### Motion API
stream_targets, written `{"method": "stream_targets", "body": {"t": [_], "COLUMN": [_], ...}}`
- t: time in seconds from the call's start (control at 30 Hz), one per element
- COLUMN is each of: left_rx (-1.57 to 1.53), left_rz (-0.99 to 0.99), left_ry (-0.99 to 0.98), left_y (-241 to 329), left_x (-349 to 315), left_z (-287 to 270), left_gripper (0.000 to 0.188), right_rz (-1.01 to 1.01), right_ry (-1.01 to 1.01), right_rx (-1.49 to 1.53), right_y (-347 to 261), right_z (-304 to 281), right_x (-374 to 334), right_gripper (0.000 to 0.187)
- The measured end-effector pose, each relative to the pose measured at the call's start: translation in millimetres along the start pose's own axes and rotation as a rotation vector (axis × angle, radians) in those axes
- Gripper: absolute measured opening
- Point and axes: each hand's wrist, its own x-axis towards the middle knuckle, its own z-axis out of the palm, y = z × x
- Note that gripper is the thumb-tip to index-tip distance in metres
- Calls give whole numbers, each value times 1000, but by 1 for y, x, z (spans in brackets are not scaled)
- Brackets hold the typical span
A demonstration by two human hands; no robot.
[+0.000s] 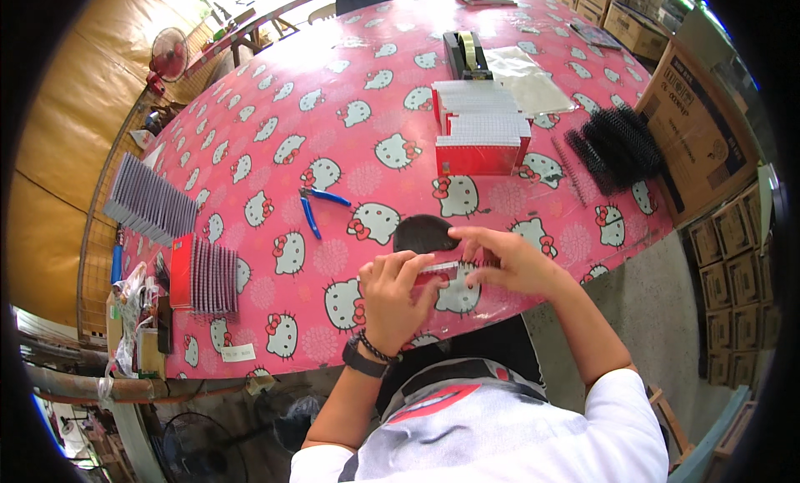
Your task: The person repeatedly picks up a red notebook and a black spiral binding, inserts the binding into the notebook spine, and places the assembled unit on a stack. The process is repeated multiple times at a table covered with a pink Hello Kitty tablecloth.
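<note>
Close to the table's near edge, my left hand (pixel 396 291) is closed around a small, thin notebook (pixel 440 269) with a pale edge and some red, held nearly level. At its right end is my right hand (pixel 508 262), index finger and thumb spread apart; a short dark serrated line shows near the thumb, too small to make out. Just beyond both hands lies a dark round object (pixel 423 233), partly covered by the fingers. Blue-handled pliers (pixel 317 206) rest on the table, farther off to the left.
Red-covered notebooks (pixel 479 160) are stacked beyond my hands, with a tape dispenser (pixel 467 56) behind. Black spiral coils (pixel 621 150) lie beside a cardboard box (pixel 696 137) at right. At left stand coil-bound notebooks (pixel 152 201) and another red-covered stack (pixel 208 275).
</note>
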Motion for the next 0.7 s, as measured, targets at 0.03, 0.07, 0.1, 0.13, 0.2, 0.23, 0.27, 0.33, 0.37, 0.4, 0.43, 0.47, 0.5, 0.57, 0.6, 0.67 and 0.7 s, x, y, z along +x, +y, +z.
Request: {"method": "stream_targets", "body": {"t": [0.03, 0.07, 0.1, 0.13, 0.2, 0.23, 0.27, 0.33, 0.37, 0.4, 0.43, 0.47, 0.5, 0.57, 0.6, 0.67, 0.7], "left_rx": [5, -29, -21, -11, 32, 63, 103, 6, -51, -40, -15, 9, 7, 24, 15, -29, -55], "left_rz": [-7, 38, 52, 70, 70, 59, 69, 45, 43, 85, 105, 127, 124, 90, 101, 112, 117], "left_ry": [18, -8, -72, -129, -202, -216, -238, -174, -151, -172, -195, -218, -219, -221, -208, -158, -139], "left_y": [7, 8, 8, 8, 6, 5, 3, 11, 15, 15, 13, 10, 7, 1, 2, 9, 12], "left_x": [4, 3, 1, -1, -7, -10, -13, -7, -3, 0, -2, -2, -6, -14, -13, -6, -5], "left_z": [-1, 2, 3, 4, 5, 4, 3, -3, -3, 2, 2, 3, 3, -1, 1, -6, -7], "left_gripper": [29, 32, 30, 28, 25, 24, 23, 21, 20, 20, 20, 20, 20, 20, 18, 19, 20], "right_rz": [-75, -149, -106, -69, 219, 61, -95, -250, -247, -247, -254, -241, -230, -165, -80, 117, 241], "right_ry": [15, 31, -17, -65, -209, -148, -83, -25, -91, -99, -125, -58, -5, 140, 254, 348, 329], "right_rx": [-45, -91, -38, 8, 77, -72, -222, -343, -352, -395, -421, -417, -403, -437, -518, -633, -679], "right_y": [6, 10, 9, 7, -2, 1, 14, 43, 50, 60, 63, 63, 56, 46, 42, 37, 35], "right_z": [4, 7, 7, 7, -5, -8, -7, 2, 4, 2, 5, 3, 2, 4, -3, -10, -11], "right_x": [0, 0, 2, 5, 18, 28, 39, 56, 59, 58, 58, 54, 47, 35, 19, -6, -19], "right_gripper": [34, 36, 35, 35, 38, 39, 40, 46, 45, 43, 42, 41, 41, 41, 42, 44, 45]}}
